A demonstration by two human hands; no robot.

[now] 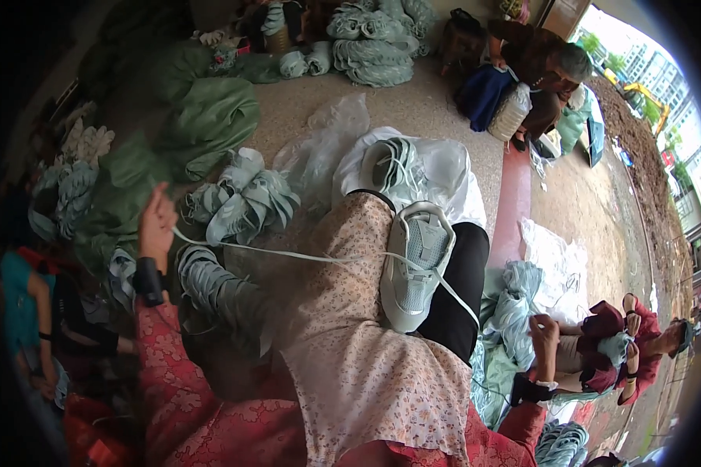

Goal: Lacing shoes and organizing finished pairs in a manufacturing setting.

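A pale grey-green shoe upper (417, 268) lies across my lap, its toe pointing toward me. A white shoelace (311, 254) runs through its lower eyelets and stretches out to both sides. At the far left, my left hand (157, 222) is raised with its fingers closed on one end of the lace. My right hand (544, 339), out to the right, is closed in a pinch, and the lace's other side runs toward it. The stretch just before that hand is hard to make out. Beyond my knees, a laced upper (389, 165) rests on white plastic sheeting (453, 175).
Bundles of uppers (245, 198) lie left of my legs, beside green sacking (210, 117). Large stacks (374, 47) stand at the back. One person (533, 70) bends over work at the back right; another (639, 342) sits at right. A teal-clad person (27, 303) is at left.
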